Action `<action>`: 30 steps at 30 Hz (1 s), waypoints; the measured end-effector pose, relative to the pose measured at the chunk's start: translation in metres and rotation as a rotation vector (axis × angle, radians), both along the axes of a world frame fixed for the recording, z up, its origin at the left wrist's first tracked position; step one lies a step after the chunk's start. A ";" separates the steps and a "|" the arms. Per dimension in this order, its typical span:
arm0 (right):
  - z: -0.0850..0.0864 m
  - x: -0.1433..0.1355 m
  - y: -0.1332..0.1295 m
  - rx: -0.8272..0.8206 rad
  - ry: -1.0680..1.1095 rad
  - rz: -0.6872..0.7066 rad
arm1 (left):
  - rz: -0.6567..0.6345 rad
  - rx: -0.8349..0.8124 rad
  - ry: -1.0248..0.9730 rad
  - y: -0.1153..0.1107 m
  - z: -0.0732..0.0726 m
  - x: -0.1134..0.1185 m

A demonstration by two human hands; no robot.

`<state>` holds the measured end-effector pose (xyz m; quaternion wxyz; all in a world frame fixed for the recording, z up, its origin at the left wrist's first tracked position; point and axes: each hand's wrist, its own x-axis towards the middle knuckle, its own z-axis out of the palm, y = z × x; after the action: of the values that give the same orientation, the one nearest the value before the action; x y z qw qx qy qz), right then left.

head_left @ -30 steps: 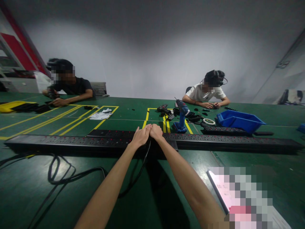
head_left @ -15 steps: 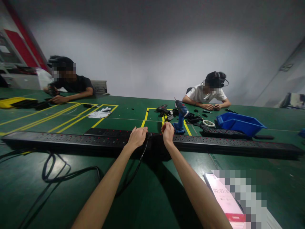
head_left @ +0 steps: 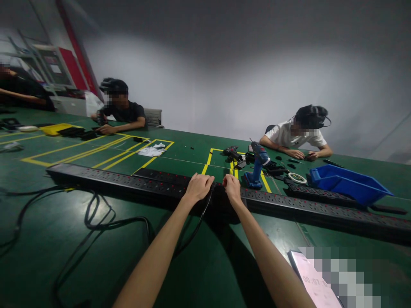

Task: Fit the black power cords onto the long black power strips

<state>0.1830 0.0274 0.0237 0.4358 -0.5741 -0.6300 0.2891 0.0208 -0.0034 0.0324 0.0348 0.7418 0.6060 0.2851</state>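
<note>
A long black power strip [head_left: 112,179] with rows of sockets and small red marks lies across the table in front of me. Over its middle, my left hand [head_left: 199,188] is closed, with a black plug [head_left: 212,186] at its fingertips. A black cable [head_left: 205,209] runs from that plug down to the table. Just to the right, my right hand [head_left: 232,188] is curled in a pinch above the dark middle part of the strip; whatever is between its fingers is hidden. A small gap separates the two hands.
Beyond the strip stand a blue cordless drill [head_left: 258,164], a second drill [head_left: 233,153], a roll of tape [head_left: 297,178] and a blue bin [head_left: 349,182]. Looped cable [head_left: 112,222] lies front left, a phone [head_left: 316,278] front right. Co-workers sit across the table.
The view has swung left, so everything appears further right and a third person shows at the left edge. Both hands stay over the strip's middle, with the right hand slightly closer to the left.
</note>
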 end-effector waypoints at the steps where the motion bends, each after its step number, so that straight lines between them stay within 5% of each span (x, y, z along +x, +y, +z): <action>1: 0.000 -0.001 0.000 0.018 0.008 0.004 | -0.007 0.007 0.005 -0.001 0.000 -0.001; 12: 0.001 -0.002 0.001 0.076 -0.108 0.070 | 0.025 -0.006 0.111 -0.005 0.009 -0.005; 19: 0.007 -0.017 -0.018 -0.247 0.009 0.267 | -0.015 -0.023 0.125 -0.006 0.009 -0.009; 30: -0.010 -0.025 -0.020 -0.236 0.145 0.146 | 0.029 -0.110 0.129 -0.013 0.007 -0.002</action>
<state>0.1583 0.0074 0.0139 0.3874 -0.5515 -0.5988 0.4326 0.0190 -0.0166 0.0395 0.0323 0.7468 0.6324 0.2033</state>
